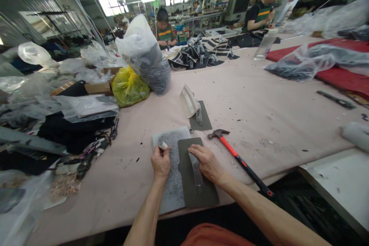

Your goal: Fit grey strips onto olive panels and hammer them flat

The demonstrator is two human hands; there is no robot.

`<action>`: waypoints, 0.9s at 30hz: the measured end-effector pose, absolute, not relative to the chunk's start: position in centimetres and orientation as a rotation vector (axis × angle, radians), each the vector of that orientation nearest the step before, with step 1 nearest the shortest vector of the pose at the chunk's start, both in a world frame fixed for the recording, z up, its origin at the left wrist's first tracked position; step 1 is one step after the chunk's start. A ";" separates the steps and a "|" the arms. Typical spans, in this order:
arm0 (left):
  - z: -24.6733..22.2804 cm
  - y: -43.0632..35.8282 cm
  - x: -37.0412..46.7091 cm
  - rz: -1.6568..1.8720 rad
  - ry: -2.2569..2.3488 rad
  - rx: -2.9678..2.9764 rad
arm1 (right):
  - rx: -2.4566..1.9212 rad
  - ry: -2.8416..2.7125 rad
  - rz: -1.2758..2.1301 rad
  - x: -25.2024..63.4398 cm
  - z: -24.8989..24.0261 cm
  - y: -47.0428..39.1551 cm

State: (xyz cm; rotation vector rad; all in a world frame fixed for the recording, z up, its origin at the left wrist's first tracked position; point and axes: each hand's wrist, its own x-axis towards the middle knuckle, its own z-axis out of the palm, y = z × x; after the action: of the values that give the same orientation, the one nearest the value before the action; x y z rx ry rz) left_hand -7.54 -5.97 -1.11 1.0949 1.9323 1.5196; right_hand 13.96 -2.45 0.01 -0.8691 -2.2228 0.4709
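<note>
My left hand (160, 163) is closed, with a small white cylindrical piece (163, 145) pinched between thumb and fingers over a speckled pale board (173, 177). On the right part of that board lies a dark olive panel (188, 196) with rounded corners. Along its middle runs a plastic-wrapped handle (197, 175), and the fingers of my right hand (206, 161) curl over its upper end. Beyond them, a second olive panel (205, 117) has a cream flap (189, 101) standing up on it. A claw hammer (239, 157) with a red and black handle lies to the right.
Bagged goods (144, 54) and a yellow bag (129, 88) stand at the back left. Black and striped pieces (201, 52) are heaped at the far edge. A dark tool (336, 99) lies at right near red material (343, 78). Two people sit across the table.
</note>
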 end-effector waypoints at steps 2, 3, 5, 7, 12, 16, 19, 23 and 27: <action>-0.9 -6.0 -7.5 1.539 1.912 1.084 | -0.833 -2.182 0.438 13.8 -0.8 -2.8; -0.6 -5.9 -7.5 1.546 1.892 1.077 | -0.821 -2.164 0.431 13.8 -1.0 -3.0; 0.2 -5.6 -7.2 1.560 1.826 1.060 | -0.794 -2.143 0.437 13.9 -1.2 -3.1; 1.2 -4.9 -6.4 1.571 1.721 1.058 | -0.762 -2.150 0.460 14.1 -1.0 -3.1; 2.2 -2.2 -3.2 1.481 1.443 1.077 | -0.775 -2.190 0.542 14.3 -0.8 -3.5; 0.9 -1.1 -1.6 1.435 1.370 1.037 | -0.909 -2.196 0.564 14.5 -1.4 -4.9; 0.2 -1.1 -1.6 1.407 1.376 1.066 | -0.963 -2.157 0.598 14.6 -1.7 -5.6; 0.0 -1.3 -2.0 1.346 1.393 1.135 | -0.951 -2.115 0.681 14.8 -1.9 -5.5; 0.1 -1.2 -2.1 1.267 1.438 1.217 | -0.904 -2.043 0.755 15.1 -2.0 -5.0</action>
State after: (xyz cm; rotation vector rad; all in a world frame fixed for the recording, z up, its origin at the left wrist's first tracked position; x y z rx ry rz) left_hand -2.05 -1.24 0.14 1.2173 1.4376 1.2672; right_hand 15.07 -4.96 -1.99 -0.9037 -2.0432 0.7549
